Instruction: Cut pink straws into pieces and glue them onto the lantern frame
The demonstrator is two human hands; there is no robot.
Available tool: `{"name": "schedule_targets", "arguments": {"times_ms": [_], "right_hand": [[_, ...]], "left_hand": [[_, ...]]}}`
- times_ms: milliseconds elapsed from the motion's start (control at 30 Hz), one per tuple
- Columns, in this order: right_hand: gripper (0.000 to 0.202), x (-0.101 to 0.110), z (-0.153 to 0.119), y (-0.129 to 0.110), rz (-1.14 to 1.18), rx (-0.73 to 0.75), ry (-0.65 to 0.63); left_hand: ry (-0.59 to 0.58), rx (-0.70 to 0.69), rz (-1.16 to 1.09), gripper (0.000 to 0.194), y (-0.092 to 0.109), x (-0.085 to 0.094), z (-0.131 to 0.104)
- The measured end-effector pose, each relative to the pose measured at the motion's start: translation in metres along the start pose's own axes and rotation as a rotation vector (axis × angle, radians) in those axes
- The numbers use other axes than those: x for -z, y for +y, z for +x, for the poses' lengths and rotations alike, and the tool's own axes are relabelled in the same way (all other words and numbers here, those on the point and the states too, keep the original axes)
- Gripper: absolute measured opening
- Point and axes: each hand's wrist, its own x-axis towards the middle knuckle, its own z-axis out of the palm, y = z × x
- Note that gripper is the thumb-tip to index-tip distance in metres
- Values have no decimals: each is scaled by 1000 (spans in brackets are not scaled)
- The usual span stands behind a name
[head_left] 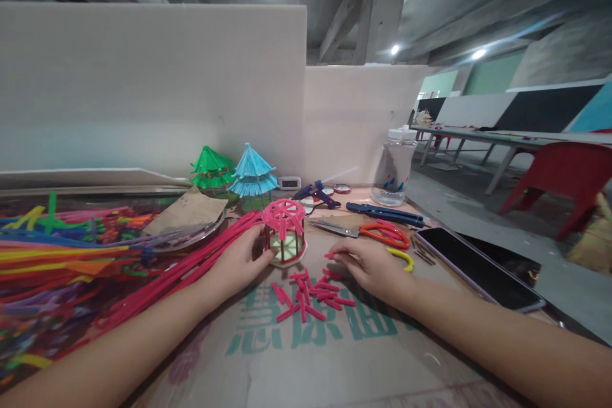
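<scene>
My left hand (249,256) holds a small round pavilion frame (285,233) at its left side, thumb at the base. The frame has a pink spoked top, dark posts and a pale green base. To its right, my right hand (357,260) pinches a small pink piece (329,255) between thumb and fingertips. Between and below the hands lies a loose pile of short pink pieces (306,296) on the printed cardboard (296,370). Long pink strips (191,268) run beneath my left forearm.
Colourful strips (71,261) fill the left side. Green (210,169) and blue (252,172) roofed models stand behind. A glue gun (315,192), blue cutter (385,213), orange scissors (382,234), bottle (394,166) and phone (478,268) lie or stand at the back and right.
</scene>
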Motion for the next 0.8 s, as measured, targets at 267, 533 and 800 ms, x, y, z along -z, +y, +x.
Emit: {"name": "schedule_targets", "arguments": {"times_ms": [267, 533, 800], "right_hand": [[29, 5, 1, -9, 62, -68, 18], [27, 7, 12, -53, 564, -342, 52], [26, -15, 29, -66, 582, -301, 106]], "left_hand": [[-19, -16, -89, 25, -1, 0, -1], [0, -71, -97, 30, 3, 1, 1], [41, -124, 29, 35, 10, 4, -3]]}}
